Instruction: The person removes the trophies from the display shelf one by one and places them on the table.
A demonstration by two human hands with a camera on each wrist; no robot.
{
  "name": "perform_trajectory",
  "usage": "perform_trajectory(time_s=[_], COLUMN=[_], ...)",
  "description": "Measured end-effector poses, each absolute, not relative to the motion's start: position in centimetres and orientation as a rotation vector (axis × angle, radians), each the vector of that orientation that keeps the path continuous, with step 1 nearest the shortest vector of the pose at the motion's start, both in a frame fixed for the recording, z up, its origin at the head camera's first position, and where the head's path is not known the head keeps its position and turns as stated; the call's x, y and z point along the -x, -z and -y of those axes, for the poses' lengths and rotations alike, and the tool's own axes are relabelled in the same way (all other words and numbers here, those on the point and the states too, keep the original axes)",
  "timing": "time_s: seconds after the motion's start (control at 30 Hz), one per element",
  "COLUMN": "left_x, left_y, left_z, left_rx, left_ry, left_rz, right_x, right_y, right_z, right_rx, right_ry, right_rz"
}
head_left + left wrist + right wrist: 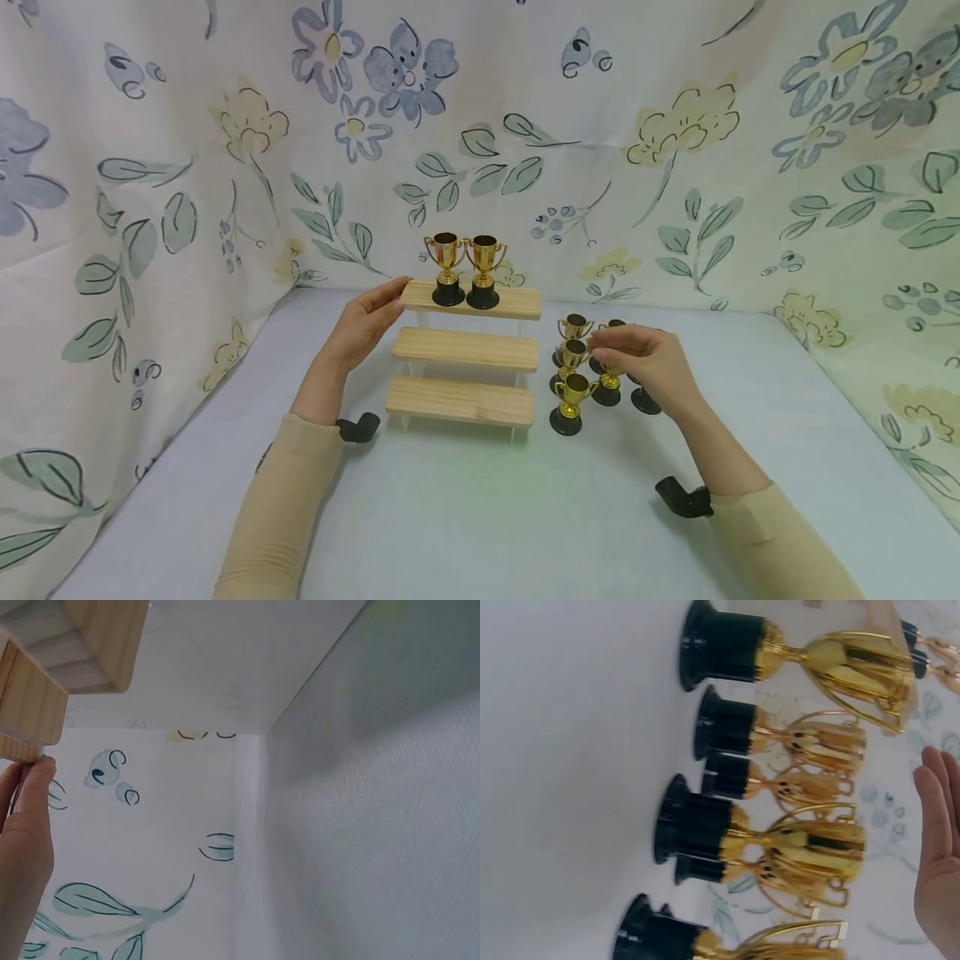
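Observation:
A three-tier display shelf [465, 348] with light wooden boards stands in the middle of the table. Two gold trophy cups [485, 258] on black bases stand side by side on its top board. My left hand [365, 325] holds the left end of that board [21, 748], fingers above and thumb lower. Over a group of several similar trophy cups [572, 392] to the right of the shelf is my right hand [648, 362]. Its fingers [936, 806] look fairly straight and are apart from the cups, holding nothing. The hand partly hides some cups in the head view.
A white table [450, 517] extends around the shelf and cups. Flowered cloth [480, 108] rises behind and at both sides. Dark wrist devices [684, 498] are worn on both forearms.

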State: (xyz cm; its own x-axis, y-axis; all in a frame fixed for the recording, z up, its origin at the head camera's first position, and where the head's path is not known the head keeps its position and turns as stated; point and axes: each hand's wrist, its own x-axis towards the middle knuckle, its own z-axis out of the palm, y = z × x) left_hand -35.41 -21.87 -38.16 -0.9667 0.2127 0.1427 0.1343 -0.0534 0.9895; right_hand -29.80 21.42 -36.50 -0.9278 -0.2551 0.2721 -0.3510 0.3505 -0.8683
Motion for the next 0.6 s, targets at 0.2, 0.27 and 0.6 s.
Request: perform_trajectory(time_s=[0.2, 0.27, 0.6], left_x=[35.4, 35.4, 35.5], left_y=[38.2, 38.2, 38.4], left_z=[21.9, 21.9, 22.1], left_rx=[-0.387, -0.384, -0.409], left_ry=[-2.211, -2.211, -2.200], left_rz=[-2.119, -2.121, -2.129], right_x=[30.0, 30.0, 30.9], right_y=[33.8, 32.9, 29.5], right_z=[-20.6, -20.3, -18.0], right_rx=[-0.557, -0.555, -0.529], right_ry=[-1.668, -1.679, -1.623], right_rz=[2.382, 2.359, 2.339])
